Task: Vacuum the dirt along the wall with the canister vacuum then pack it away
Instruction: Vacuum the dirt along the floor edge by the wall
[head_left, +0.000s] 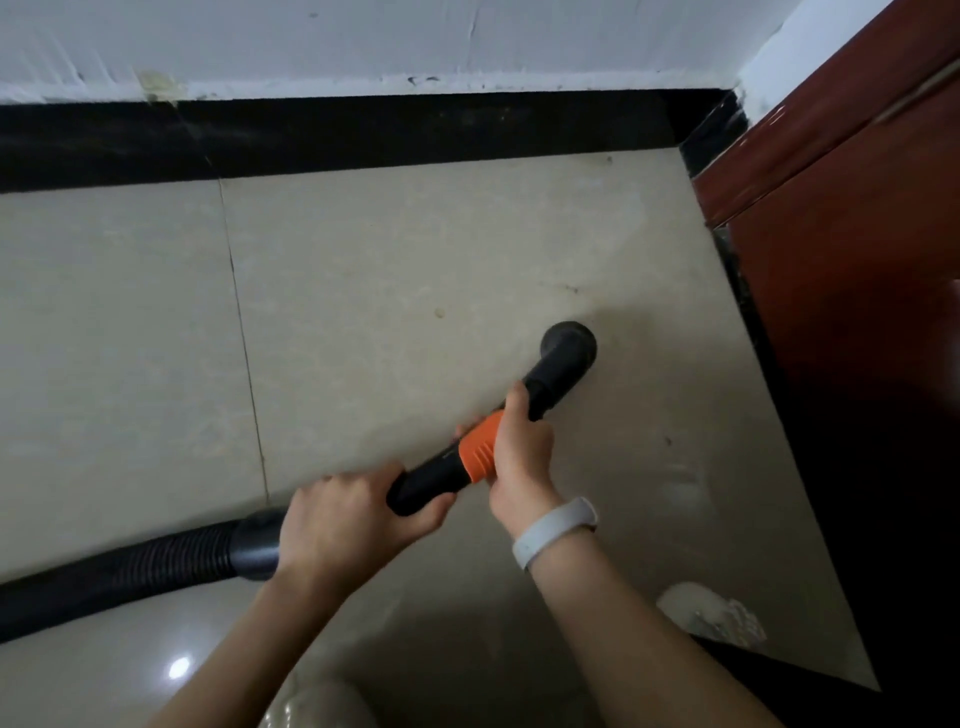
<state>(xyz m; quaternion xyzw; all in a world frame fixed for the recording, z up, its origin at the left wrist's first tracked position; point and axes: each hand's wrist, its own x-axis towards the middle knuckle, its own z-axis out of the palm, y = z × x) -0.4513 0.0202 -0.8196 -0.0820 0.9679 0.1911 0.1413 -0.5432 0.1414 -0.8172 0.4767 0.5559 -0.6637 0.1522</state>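
The black vacuum wand (441, 475) lies slanted low over the beige tiled floor (363, 270), its round black nozzle (569, 343) down on the tile near the right-hand corner, apart from the black baseboard (337, 135) that runs along the white wall (363, 41). An orange collar (480, 449) rings the wand at its middle. The right hand (522, 452) grips the wand at this collar, fingers clenched round it and thumb laid up along the black tube toward the nozzle; a white wristband (553, 532) sits on that wrist. The left hand (348, 519) grasps the rear end of the wand, fingers curled round it. Behind that hand the black ribbed hose (119, 577) trails off along the floor to the left. A dark red-brown cabinet (857, 234) stands at the right, against the corner. A pale shoe (711, 613) shows near the lower right.
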